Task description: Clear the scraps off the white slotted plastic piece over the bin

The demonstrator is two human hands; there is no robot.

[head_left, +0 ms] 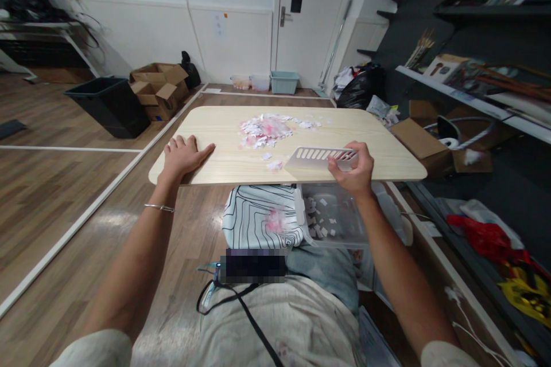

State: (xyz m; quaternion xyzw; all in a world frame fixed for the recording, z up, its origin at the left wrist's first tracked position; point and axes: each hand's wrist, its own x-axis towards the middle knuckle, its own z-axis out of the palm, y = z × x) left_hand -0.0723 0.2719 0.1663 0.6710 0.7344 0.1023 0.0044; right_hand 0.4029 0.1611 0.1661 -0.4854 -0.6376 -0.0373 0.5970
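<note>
My left hand (183,156) lies on the left part of the pale wooden tabletop (206,126), its fingers spread and nothing in it. At the right, my right hand (355,169) grips a white slotted plastic panel (310,156) by its right end. The panel is tilted, its lower edge at the tabletop. A heap of small white paper scraps (267,129), tinged pink in places, lies near the middle. A few loose scraps (274,165) are near the panel's left end. Below the table's front edge, a clear plastic bin (344,221) holds scattered white pieces.
A patterned cloth (245,218) with a pink patch covers my lap beside the bin. A black trash bin (112,106) and cardboard boxes (161,89) stand on the floor to the left. Shelves (469,103) and an open carton (424,137) line the right side.
</note>
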